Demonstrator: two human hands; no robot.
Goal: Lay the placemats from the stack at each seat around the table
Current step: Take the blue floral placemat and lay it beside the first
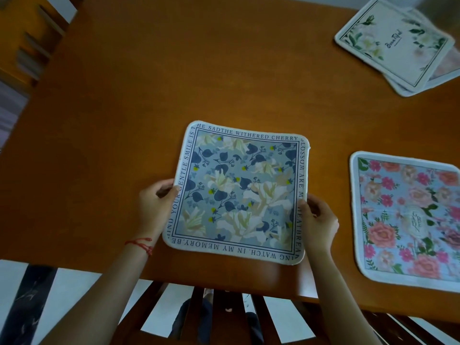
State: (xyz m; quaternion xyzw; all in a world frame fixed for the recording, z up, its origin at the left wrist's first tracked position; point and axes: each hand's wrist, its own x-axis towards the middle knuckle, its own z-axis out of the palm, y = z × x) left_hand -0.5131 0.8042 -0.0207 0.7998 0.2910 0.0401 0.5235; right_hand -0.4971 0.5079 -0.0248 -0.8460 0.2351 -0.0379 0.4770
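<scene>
A blue floral placemat (pixel 239 192) with lettering round its border is held low over the wooden table (pixel 149 95), near the front edge. My left hand (pixel 155 202) pinches its left edge, thumb on top. My right hand (pixel 319 221) pinches its right edge the same way. To the right, a pink rose placemat (pixel 408 217) lies flat on the table. At the far right corner sits the stack of white floral placemats (pixel 395 43), fanned slightly.
A dark slatted chair back (pixel 224 310) stands below the table's front edge, right under the held mat. Another chair (pixel 32 46) shows at the far left side. White floor tiles with a dark strip lie beneath.
</scene>
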